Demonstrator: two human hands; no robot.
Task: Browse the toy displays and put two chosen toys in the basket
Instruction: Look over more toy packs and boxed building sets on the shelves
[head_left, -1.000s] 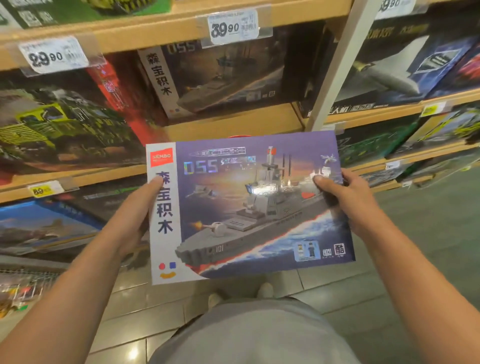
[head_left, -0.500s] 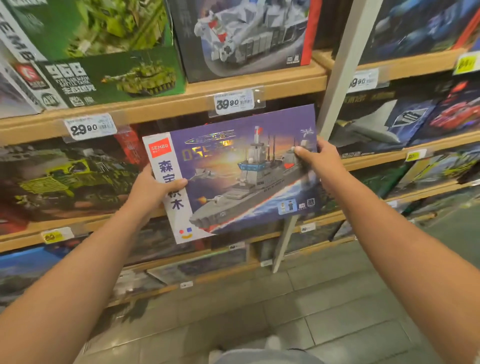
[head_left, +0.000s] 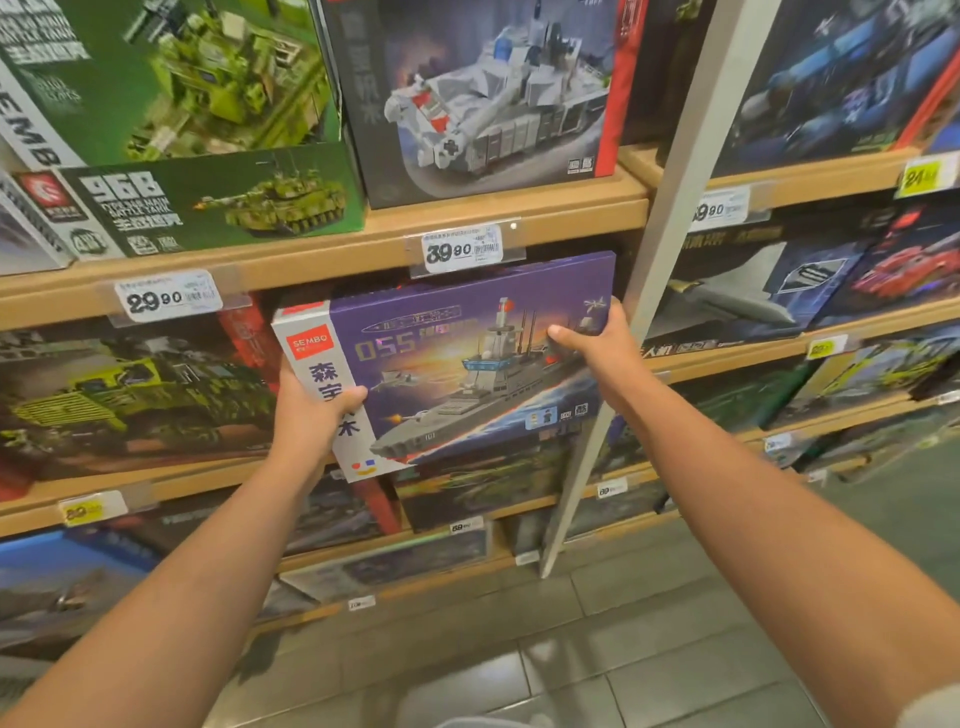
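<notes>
Wooden store shelves (head_left: 322, 254) packed with brick-set boxes fill the view above a grey tiled floor (head_left: 649, 649). Both hands hold a flat purple warship box (head_left: 467, 358) up at the second shelf's mouth, long axis left to right, leaning back. The left hand (head_left: 306, 415) pinches its white end strip with the thumb in front; the right hand (head_left: 597, 343) grips the right edge, equally near. It reads "SEMBO" and "055". The price tags (head_left: 462, 249) read 39.90 and 29.90; the green tank box (head_left: 218, 202) reads "96B". No basket shows.
</notes>
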